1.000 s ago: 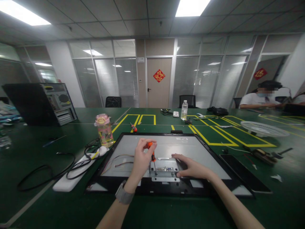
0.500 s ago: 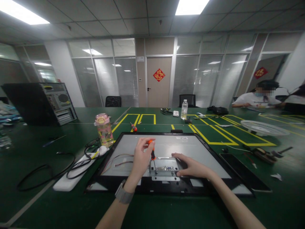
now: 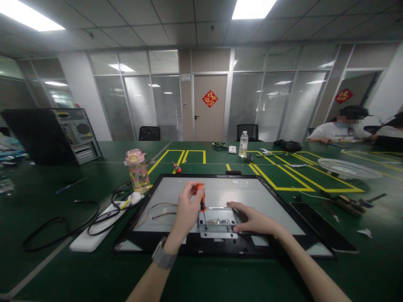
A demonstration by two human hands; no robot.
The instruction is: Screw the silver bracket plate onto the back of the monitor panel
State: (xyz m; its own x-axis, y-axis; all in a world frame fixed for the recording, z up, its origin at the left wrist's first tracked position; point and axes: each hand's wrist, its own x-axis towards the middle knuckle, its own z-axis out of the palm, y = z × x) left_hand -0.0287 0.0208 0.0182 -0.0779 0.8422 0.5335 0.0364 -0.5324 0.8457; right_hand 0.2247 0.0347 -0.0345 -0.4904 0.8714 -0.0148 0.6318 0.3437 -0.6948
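A monitor (image 3: 267,201) lies face down on the green table, its grey metal back panel up inside a black frame. My left hand (image 3: 185,209) is closed round an orange-handled screwdriver (image 3: 201,203), held upright with its tip on a small metal bracket (image 3: 217,224) near the panel's front edge. My right hand (image 3: 252,220) lies flat with fingers spread on the right side of that bracket, pressing it down. Thin coloured wires (image 3: 157,212) run across the panel left of my left hand.
A pink-lidded bottle (image 3: 137,171), black cables (image 3: 72,224) and a white keyboard-like slab (image 3: 94,235) lie to the left. A computer case (image 3: 63,134) stands far left. A water bottle (image 3: 243,144), fan grille (image 3: 346,168) and tools sit beyond. Other people sit at the far right.
My left hand's fingers have shifted slightly on the screwdriver handle, as in turning it. My right hand has stayed on the bracket. The people at the far right moved a little.
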